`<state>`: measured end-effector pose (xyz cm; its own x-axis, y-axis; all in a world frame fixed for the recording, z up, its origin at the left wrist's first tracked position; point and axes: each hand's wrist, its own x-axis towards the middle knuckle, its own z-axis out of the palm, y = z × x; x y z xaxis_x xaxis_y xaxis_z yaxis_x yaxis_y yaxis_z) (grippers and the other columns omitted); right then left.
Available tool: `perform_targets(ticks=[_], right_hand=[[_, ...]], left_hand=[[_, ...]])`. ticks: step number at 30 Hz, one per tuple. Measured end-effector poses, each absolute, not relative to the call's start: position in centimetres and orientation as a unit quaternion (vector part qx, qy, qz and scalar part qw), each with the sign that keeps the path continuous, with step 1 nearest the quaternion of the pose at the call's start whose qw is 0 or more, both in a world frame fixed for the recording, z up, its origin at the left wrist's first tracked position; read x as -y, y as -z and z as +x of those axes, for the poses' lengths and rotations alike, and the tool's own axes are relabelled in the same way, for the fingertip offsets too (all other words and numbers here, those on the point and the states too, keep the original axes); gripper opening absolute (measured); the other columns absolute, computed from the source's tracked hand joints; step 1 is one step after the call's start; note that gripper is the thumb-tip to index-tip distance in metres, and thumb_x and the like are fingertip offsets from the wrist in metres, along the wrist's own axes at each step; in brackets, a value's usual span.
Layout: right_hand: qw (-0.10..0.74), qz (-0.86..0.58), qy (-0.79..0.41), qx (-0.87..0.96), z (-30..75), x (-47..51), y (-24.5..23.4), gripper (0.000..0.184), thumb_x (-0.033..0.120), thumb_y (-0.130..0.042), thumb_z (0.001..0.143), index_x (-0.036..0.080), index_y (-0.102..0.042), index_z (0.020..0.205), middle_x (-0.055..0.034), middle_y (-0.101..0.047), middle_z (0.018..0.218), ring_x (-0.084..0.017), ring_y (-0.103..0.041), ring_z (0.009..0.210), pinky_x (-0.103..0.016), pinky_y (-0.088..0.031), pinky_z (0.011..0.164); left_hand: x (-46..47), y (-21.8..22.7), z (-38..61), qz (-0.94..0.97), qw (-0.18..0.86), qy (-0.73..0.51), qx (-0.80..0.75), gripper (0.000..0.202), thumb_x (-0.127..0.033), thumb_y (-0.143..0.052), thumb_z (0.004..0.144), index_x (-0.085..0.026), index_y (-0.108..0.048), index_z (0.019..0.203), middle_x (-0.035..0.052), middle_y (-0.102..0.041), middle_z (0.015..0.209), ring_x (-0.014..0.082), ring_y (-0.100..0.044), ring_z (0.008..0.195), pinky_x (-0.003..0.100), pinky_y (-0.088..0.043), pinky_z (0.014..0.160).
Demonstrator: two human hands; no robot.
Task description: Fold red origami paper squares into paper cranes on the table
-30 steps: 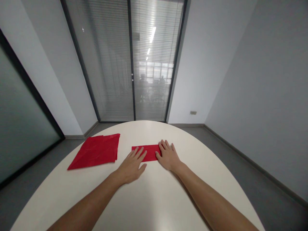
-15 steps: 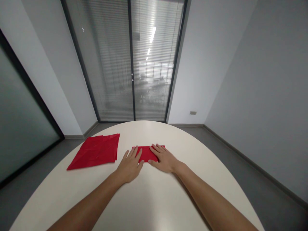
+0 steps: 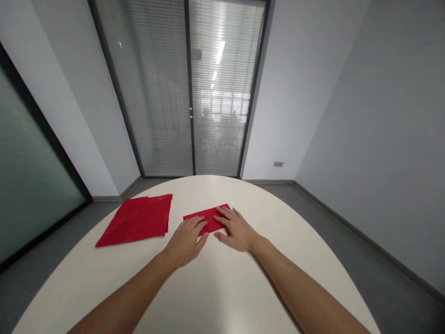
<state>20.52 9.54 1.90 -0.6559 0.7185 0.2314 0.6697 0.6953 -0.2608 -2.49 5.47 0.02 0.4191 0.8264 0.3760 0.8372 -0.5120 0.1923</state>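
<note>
A small red folded rectangle (image 3: 211,218), thin like cloth or paper, lies flat on the white table at a slant, its right end farther away. My left hand (image 3: 186,239) rests on its near left part with fingers stretched out and the thumb toward the right. On its right part lie the outstretched fingers of my right hand (image 3: 238,230), the thumb pointing left along the near edge. Both palms face down and cover parts of the rectangle. Nothing is gripped by either hand.
A stack of larger red sheets (image 3: 139,220) lies on the left of the round white table (image 3: 215,287). Beyond the table's far edge stands a glass partition with blinds (image 3: 167,102). A grey wall (image 3: 375,139) is on the right.
The red folded rectangle has turned counterclockwise; its right end is now farther away and its left end shows more. My left fingers have swung toward the right.
</note>
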Motion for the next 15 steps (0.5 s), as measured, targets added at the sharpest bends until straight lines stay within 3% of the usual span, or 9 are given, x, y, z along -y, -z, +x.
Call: perform_targets(ticks=[5, 8, 11, 15], right_hand=[[0.196, -0.321, -0.068, 0.924, 20.3, -9.5, -2.1, 0.046, 0.042, -0.059, 0.093, 0.019, -0.063, 0.132, -0.0148, -0.055, 0.143, -0.031, -0.050, 0.131, -0.050, -0.037, 0.111], [0.203, -0.303, -0.084, 0.927, 20.2, -9.5, -2.1, 0.047, 0.043, -0.061, 0.091, 0.017, -0.064, 0.129, -0.0148, -0.063, 0.132, -0.029, -0.056, 0.124, -0.047, -0.041, 0.107], [0.203, -0.308, -0.105, 0.924, 20.2, -9.4, -2.3, 0.054, 0.050, -0.063, 0.088, 0.016, -0.063, 0.130, -0.0148, -0.064, 0.131, -0.029, -0.055, 0.125, -0.049, -0.037, 0.111], [0.177, -0.321, -0.136, 0.920, 20.4, -9.4, -2.4, 0.076, 0.065, -0.068, 0.079, 0.020, -0.056, 0.139, -0.0148, -0.056, 0.142, -0.032, -0.047, 0.135, -0.057, -0.022, 0.118]], left_hand=[[-5.6, -0.1, -2.4, -0.840, 0.043, 0.230, 0.489, 0.038, -0.035, -0.050, 0.096, -0.016, -0.063, 0.126, 0.0151, -0.064, 0.131, 0.0311, -0.057, 0.119, 0.053, -0.044, 0.104], [-5.3, -0.6, -2.4, -0.846, 0.033, 0.239, 0.475, 0.034, -0.033, -0.051, 0.095, -0.018, -0.065, 0.121, 0.0133, -0.066, 0.124, 0.0293, -0.059, 0.112, 0.051, -0.046, 0.099], [-5.0, -1.3, -2.4, -0.855, 0.015, 0.245, 0.458, 0.028, -0.030, -0.053, 0.093, -0.020, -0.067, 0.116, 0.0109, -0.066, 0.116, 0.0274, -0.059, 0.108, 0.049, -0.046, 0.100], [-4.9, -1.6, -2.2, -0.860, -0.002, 0.240, 0.450, 0.028, -0.029, -0.055, 0.091, -0.019, -0.066, 0.114, 0.0100, -0.065, 0.111, 0.0268, -0.060, 0.105, 0.050, -0.043, 0.104]])
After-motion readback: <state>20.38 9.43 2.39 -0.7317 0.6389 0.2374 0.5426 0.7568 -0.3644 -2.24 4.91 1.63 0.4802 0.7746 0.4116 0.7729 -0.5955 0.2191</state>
